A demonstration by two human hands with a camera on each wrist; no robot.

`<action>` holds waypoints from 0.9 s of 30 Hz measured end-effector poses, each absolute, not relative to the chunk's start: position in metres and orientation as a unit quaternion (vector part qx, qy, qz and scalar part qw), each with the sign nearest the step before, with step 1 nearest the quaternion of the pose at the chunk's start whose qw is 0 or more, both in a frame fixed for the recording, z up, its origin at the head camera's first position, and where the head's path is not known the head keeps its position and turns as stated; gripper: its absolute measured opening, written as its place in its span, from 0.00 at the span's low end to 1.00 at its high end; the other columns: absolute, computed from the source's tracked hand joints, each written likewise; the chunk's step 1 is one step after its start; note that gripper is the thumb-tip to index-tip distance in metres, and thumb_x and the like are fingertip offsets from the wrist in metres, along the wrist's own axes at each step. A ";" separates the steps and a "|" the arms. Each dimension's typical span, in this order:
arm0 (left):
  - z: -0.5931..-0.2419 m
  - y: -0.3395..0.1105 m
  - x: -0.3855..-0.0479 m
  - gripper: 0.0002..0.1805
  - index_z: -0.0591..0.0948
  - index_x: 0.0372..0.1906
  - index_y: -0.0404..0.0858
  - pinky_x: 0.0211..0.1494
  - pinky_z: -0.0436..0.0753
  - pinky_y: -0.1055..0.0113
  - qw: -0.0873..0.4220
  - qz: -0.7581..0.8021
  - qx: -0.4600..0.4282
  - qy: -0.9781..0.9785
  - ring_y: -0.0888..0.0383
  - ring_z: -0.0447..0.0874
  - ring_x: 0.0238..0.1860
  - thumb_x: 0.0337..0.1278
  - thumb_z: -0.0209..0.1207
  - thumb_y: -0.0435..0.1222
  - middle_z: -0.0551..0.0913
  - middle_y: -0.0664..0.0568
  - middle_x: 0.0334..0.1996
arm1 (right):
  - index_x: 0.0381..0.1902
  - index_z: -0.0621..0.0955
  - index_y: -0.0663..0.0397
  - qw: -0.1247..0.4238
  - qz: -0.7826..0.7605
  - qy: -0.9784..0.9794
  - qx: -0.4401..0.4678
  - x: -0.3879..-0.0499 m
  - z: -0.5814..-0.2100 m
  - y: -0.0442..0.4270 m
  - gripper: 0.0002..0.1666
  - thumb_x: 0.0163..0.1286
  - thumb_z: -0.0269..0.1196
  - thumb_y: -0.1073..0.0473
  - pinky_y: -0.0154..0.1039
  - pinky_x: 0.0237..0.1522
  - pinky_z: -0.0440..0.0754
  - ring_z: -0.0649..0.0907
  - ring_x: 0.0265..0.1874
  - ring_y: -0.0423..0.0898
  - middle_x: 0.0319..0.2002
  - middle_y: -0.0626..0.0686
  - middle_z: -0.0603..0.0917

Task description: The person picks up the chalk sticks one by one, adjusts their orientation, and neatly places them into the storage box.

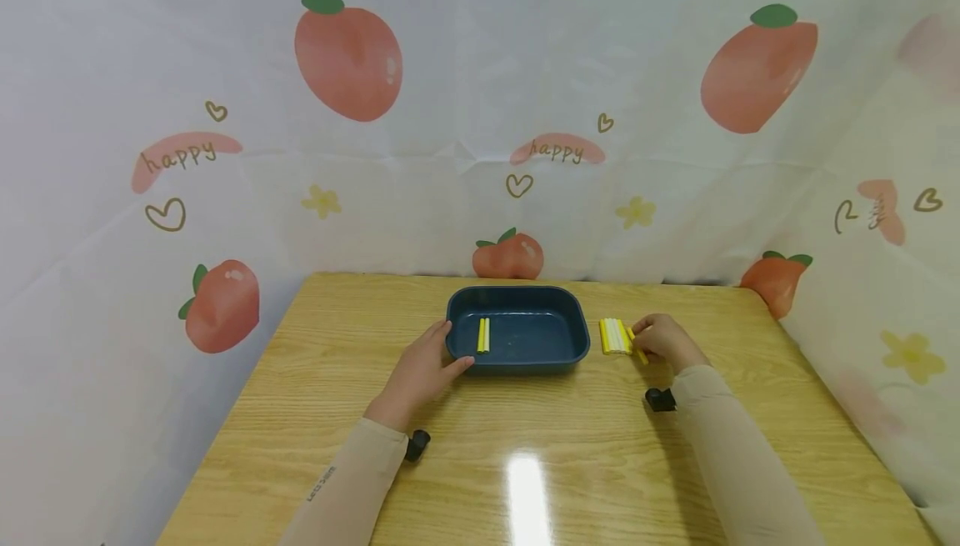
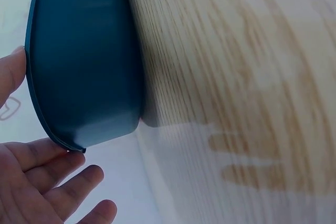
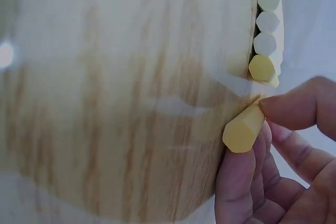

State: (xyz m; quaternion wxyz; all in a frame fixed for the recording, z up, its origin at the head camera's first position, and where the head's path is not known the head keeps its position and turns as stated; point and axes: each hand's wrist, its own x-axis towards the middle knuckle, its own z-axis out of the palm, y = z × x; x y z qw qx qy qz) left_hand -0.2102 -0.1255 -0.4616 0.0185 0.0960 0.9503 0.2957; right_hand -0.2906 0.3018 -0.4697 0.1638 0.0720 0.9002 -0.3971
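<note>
A hand could pass freely over the bench (image 1: 300,379) between its left edge and the left hand (image 1: 420,367), which spans the blue tray's (image 1: 525,368) left end. The tray's walls bar low sideways passage; from above it lies open rightward of two chalk sticks (image 1: 482,336). A narrow gap parts tray and chalk row (image 1: 615,336); the right hand (image 1: 666,343) obstructs the row's side facing the bench's right edge.

Hand (image 3: 304,153) pinches yellow stick (image 3: 240,135) — stick row (image 3: 268,22) near.
</note>
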 end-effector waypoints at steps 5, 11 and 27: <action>-0.462 -0.125 -0.210 0.45 0.60 0.77 0.34 0.74 0.64 0.48 0.020 0.295 0.094 0.951 0.43 0.58 0.75 0.65 0.62 0.54 0.59 0.42 0.76 | 0.54 0.74 0.73 0.185 -0.437 0.877 0.073 -0.286 -0.466 0.303 0.19 0.66 0.59 0.69 0.35 0.28 0.78 0.74 0.27 0.44 0.33 0.54 0.76; -0.462 -0.126 -0.210 0.46 0.60 0.77 0.34 0.74 0.64 0.48 0.020 0.291 0.095 0.952 0.43 0.59 0.75 0.65 0.62 0.55 0.60 0.42 0.76 | 0.63 0.68 0.74 0.208 -0.472 0.856 0.044 -0.281 -0.454 0.307 0.27 0.68 0.54 0.68 0.40 0.29 0.76 0.72 0.24 0.44 0.33 0.53 0.77; -0.461 -0.127 -0.211 0.45 0.60 0.77 0.34 0.75 0.64 0.49 0.022 0.291 0.098 0.951 0.44 0.59 0.75 0.65 0.62 0.55 0.59 0.42 0.76 | 0.67 0.63 0.70 0.216 -0.551 0.806 -0.009 -0.278 -0.422 0.299 0.26 0.78 0.52 0.61 0.46 0.50 0.80 0.78 0.44 0.49 0.50 0.59 0.75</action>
